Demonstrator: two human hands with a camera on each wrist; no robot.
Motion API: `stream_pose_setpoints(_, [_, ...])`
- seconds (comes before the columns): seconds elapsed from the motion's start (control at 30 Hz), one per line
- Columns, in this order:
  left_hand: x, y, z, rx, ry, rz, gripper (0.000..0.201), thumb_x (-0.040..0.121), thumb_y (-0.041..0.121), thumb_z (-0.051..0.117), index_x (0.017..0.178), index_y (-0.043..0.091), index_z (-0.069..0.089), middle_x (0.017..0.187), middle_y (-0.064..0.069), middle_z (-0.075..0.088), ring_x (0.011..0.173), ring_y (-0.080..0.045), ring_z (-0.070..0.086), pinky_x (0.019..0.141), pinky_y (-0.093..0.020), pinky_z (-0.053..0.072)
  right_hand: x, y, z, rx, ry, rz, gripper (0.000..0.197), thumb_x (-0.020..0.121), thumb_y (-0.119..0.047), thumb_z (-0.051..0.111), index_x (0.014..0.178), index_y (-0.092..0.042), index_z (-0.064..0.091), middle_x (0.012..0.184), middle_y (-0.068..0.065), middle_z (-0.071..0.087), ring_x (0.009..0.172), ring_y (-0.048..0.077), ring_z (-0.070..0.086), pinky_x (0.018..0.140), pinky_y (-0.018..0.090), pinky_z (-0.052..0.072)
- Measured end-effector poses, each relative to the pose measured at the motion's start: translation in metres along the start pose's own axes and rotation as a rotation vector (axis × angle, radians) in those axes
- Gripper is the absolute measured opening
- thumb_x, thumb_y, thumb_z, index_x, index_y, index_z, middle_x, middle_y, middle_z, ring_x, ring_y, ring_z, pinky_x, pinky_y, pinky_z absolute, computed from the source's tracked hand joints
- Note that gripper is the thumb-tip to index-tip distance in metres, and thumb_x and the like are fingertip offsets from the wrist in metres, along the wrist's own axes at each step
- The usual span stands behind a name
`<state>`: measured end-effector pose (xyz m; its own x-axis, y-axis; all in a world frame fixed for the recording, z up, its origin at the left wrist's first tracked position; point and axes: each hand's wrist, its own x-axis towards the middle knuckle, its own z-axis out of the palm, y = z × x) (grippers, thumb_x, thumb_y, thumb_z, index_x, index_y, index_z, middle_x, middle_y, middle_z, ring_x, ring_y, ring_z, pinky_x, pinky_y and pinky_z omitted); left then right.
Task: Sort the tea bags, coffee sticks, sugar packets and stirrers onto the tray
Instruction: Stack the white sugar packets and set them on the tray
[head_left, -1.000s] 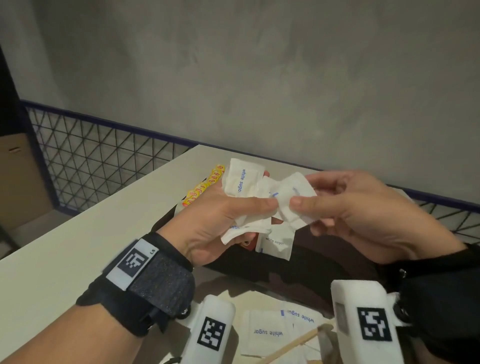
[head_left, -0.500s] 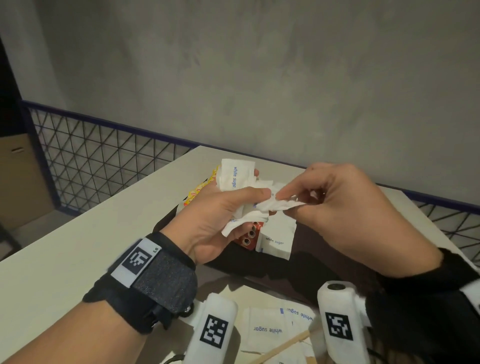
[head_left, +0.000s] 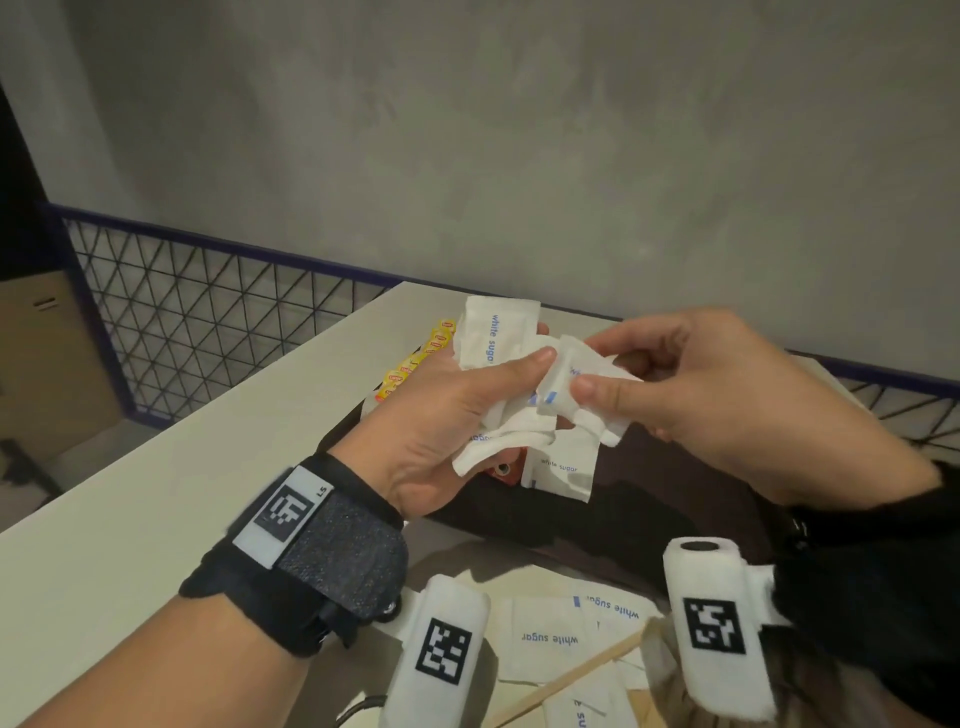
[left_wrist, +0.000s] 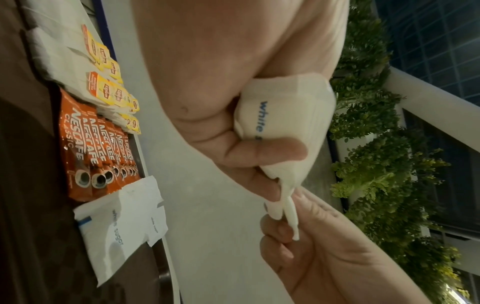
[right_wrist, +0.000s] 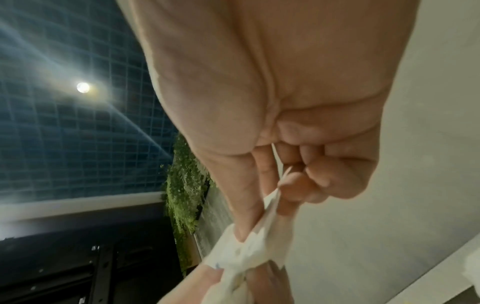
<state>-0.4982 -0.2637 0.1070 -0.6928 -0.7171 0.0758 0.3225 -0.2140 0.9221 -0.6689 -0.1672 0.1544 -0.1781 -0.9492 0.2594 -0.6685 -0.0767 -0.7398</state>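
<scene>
white sugar packets (head_left: 498, 332), orange coffee sticks (left_wrist: 96, 152)

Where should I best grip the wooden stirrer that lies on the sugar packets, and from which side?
Judging by the head view, grip the wooden stirrer near its visible middle, from above, thumb and finger across its narrow width. It lies flat and slanted on loose sugar packets, so a side approach would likely push them. Both ends are hidden.

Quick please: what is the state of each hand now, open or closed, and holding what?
Left hand: closed, gripping a bunch of white sugar packets.
Right hand: closed, pinching one sugar packet from that bunch.
</scene>
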Motion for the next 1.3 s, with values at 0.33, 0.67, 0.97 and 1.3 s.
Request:
stream_pose_setpoints(0.33, [0.002,-0.004,-0.002,0.053,0.012,0.031,0.050,0.084,0.012,0.076,0.132,0.019,0.063,0.115,-0.009,0.076,0.099,-0.025,0.074,0.084,-0.042,0.052,0.001,-0.001,0.006,0.021,0.051,0.078,0.026,0.079,-0.037,0.084,0.081,-0.014,0.072,0.071,0.002,0.075,0.053,0.008,0.059,0.054,0.030,0.048])
stream_pose_setpoints(0.67, [0.001,0.002,-0.002,-0.030,0.034,0.022,0.049,0.087,0.003,0.073,0.133,0.015,0.062,0.116,-0.010,0.076,0.087,-0.019,0.076,0.058,-0.024,0.057,-0.002,-0.001,0.004,0.347,-0.080,0.139,0.025,0.081,-0.001,0.077,0.105,-0.005,0.074,0.093,0.024,0.075,0.067,0.023,0.063,0.050,0.027,0.053])
stream_pose_setpoints(0.97, [-0.003,0.004,-0.001,0.004,0.019,0.051,0.044,0.087,0.003,0.073,0.128,0.017,0.064,0.116,-0.008,0.077,0.099,-0.023,0.075,0.068,-0.030,0.059,-0.005,-0.007,0.002,0.331,-0.026,0.177,0.014,0.088,-0.007,0.072,0.100,-0.001,0.074,0.092,0.026,0.073,0.065,0.022,0.063,0.056,0.031,0.057])
stream_pose_setpoints(1.3, [-0.005,0.004,-0.011,-0.182,0.189,-0.082,0.021,0.095,0.016,0.070,0.115,0.013,0.067,0.091,-0.007,0.079,0.077,-0.016,0.077,0.040,-0.015,0.046,0.082,-0.006,-0.024,0.391,0.172,0.289,0.011,0.095,-0.001,0.064,0.096,-0.010,0.057,0.082,0.010,0.060,0.056,0.014,0.057,0.049,0.024,0.050])
